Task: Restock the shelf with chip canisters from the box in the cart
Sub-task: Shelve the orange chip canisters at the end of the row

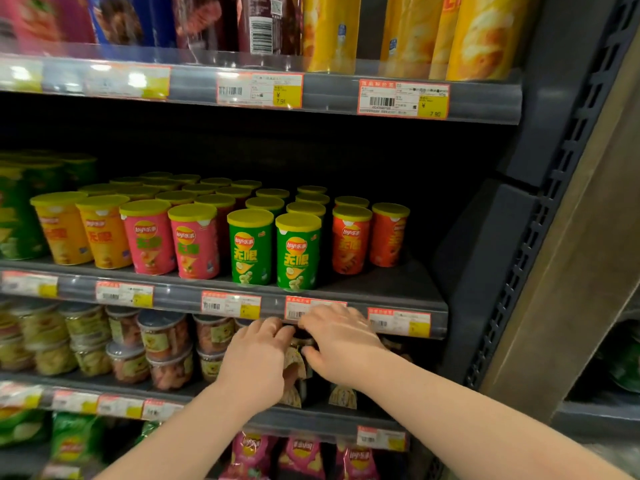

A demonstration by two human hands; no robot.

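Both hands reach into the third shelf down (311, 418). My left hand (258, 358) and my right hand (341, 344) grip a clear snack tub (298, 358) with a dark lid and a paper label from either side, fingers curled over its top. The hands hide most of the tub. One shelf up (381, 285) stand rows of short chip canisters with yellow lids: yellow (104, 233), pink (194, 244), green (298, 252) and orange (351, 240). The cart and its box are out of view.
Stacked clear tubs (166, 348) fill the left of the lower shelf. Tall canisters (329, 32) stand on the top shelf, and chip bags (301, 455) lie on the bottom one. A dark shelf upright (540, 237) closes off the right side. Bare shelf shows right of the orange canisters.
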